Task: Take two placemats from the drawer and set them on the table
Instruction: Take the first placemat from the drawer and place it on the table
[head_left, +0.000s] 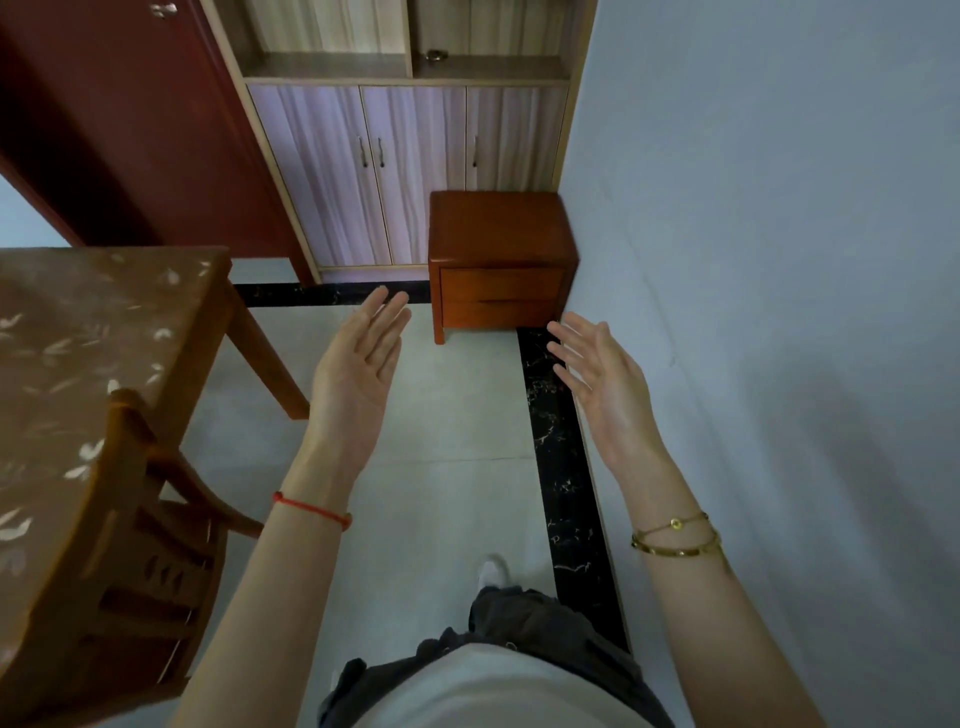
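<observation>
A small reddish-brown nightstand (501, 228) stands in the far corner against the wall. Its two drawers (501, 296) are closed, and no placemats are visible. My left hand (358, 374) is held out in front of me, palm up, fingers apart and empty. My right hand (605, 382) is also held out, fingers spread, holding nothing. Both hands hover above the floor, short of the nightstand. The wooden table (104, 332) with a brown leaf-patterned top stands at the left.
A wooden chair (140, 545) is tucked against the table at the lower left. A tall cabinet (410, 171) with pale doors lines the back wall beside a dark red door (119, 119). The grey wall (779, 260) runs along the right. Pale floor tiles with a black border lie between.
</observation>
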